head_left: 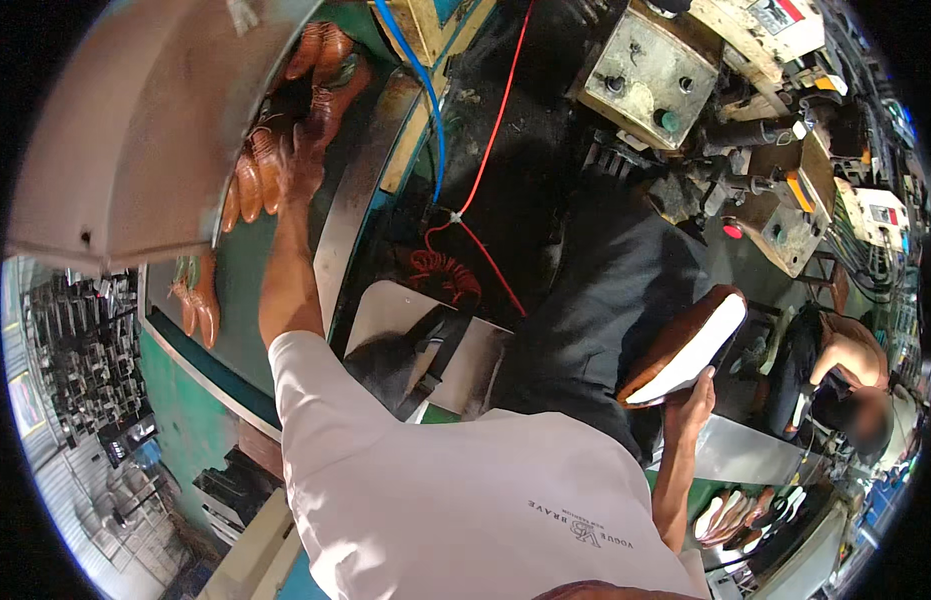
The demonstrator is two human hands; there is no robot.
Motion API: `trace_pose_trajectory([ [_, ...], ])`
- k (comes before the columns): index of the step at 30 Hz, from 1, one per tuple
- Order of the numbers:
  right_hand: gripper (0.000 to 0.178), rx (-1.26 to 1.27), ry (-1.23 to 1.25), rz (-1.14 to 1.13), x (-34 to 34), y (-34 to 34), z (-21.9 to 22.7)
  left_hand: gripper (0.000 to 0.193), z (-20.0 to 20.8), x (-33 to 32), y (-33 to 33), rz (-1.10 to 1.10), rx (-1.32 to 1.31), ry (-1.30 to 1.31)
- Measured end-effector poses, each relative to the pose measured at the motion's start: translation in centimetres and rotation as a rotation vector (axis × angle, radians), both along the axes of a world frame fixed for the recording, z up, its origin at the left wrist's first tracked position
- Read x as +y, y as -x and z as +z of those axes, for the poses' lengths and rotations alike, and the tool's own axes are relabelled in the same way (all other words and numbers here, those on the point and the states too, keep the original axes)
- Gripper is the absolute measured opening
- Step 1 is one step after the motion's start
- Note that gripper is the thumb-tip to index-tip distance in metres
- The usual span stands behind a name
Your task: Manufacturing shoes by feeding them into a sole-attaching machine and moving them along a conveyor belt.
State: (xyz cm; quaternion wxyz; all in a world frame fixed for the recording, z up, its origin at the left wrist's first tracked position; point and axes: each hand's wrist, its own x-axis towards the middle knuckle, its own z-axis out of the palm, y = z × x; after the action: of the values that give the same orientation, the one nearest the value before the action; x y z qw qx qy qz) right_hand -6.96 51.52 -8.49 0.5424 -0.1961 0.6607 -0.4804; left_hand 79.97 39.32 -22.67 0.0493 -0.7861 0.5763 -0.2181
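On the right, a brown shoe with a white sole [690, 350] is held tilted over my lap, its sole turned up. My right hand [691, 400] grips it from its lower side, fingers partly behind it. My left arm stretches forward on the left, beneath a brown hood. There my left hand [302, 170] lies against several glossy brown shoes [265, 165] on a dark green conveyor belt [247, 290]. Its fingers blend with the brown leather, so their grip cannot be made out. Another pair of brown shoes [198, 305] sits nearer on the belt.
The metal hood [155, 130] overhangs the belt. A blue hose [425, 85] and a red coiled hose [440, 265] hang ahead. Machine control boxes [650, 75] stand at upper right. A person [830, 370] bends at far right, near a rack of shoes [735, 515].
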Motion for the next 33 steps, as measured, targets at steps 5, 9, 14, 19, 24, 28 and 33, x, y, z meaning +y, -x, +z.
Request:
trace_pose_trajectory([
  [5,0.048,0.081,-0.047,-0.102,-0.6,0.2,0.8,0.076,-3.9,-6.8,10.2,0.246,0.406,-0.176],
  [9,0.048,0.103,-0.115,-0.041,-2.2,-0.3,0.7,0.069,-5.3,-9.1,10.1,0.004,0.312,-0.105],
  [14,0.048,0.091,-0.192,0.021,-4.8,-1.4,0.6,0.06,-6.2,-15.9,2.6,-0.218,0.962,0.161],
  [19,0.044,0.134,-0.242,-0.032,-5.2,-2.0,1.9,0.061,-8.9,-25.6,5.2,-0.009,0.036,-0.542],
  [24,0.044,0.027,-0.204,-0.023,-5.1,-1.7,0.5,0.061,-7.6,-24.5,0.6,-0.288,0.644,0.034],
  [28,0.044,0.05,-0.205,-0.026,-4.8,-1.9,1.3,0.061,-5.1,-21.3,3.6,-0.288,0.304,-0.052],
  [33,0.047,0.132,-0.151,-0.077,-2.6,-1.4,1.4,0.042,-0.5,-13.6,21.0,-0.092,0.657,0.246],
])
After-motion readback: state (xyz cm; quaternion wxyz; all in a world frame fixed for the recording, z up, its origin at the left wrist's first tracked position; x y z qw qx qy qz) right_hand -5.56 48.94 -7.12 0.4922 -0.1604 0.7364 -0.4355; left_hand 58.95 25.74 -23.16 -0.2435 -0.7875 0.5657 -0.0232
